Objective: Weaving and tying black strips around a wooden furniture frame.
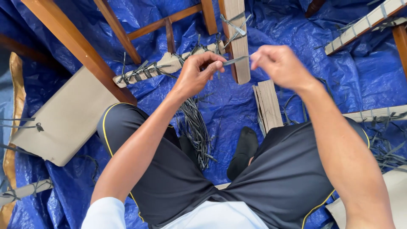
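Gripping: left hand (196,73) and right hand (277,63) pinch one grey strap (235,61) taut.
Beneath: blue tarp (339,76), strap bundle (196,129).

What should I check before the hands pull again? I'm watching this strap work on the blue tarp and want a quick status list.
1. Left hand pinches the grey strap: ok.
2. Right hand holds the strap's other end: cannot tell, fingers hide it.
3. Strap runs straight between the hands: ok.
4. Cardboard-wrapped wooden leg stands right behind the strap: ok.
5. Spare strap bundle lies between the knees on the tarp: ok.
6. Strap free of the ties already on the leg: cannot tell.
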